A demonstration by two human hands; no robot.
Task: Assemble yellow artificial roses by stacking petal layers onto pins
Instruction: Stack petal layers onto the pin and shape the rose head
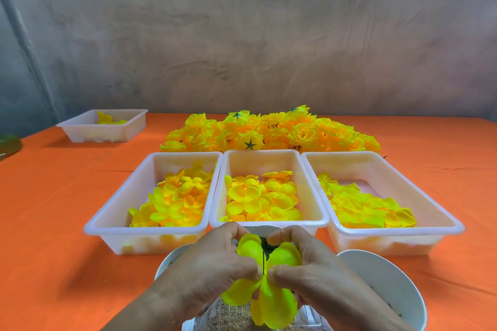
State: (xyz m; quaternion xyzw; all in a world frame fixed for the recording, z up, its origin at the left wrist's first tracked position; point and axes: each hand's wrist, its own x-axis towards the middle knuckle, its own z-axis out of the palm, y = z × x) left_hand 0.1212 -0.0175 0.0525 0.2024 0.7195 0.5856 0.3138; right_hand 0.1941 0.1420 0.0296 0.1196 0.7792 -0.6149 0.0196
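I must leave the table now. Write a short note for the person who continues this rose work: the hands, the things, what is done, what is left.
Hands: left hand and right hand both pinch one yellow petal layer around a thin dark pin.
Supply: petal layers lie in the left tray, middle tray and right tray; the far tray holds a few.
Done: a pile of finished roses behind the trays.
Left: probably seat this layer, then stack more.

Light: we see bright, even light.
Shadows: we find soft ones left of the trays [145,230] on the desk [53,209].
Edges: we notice wide-angle bending.
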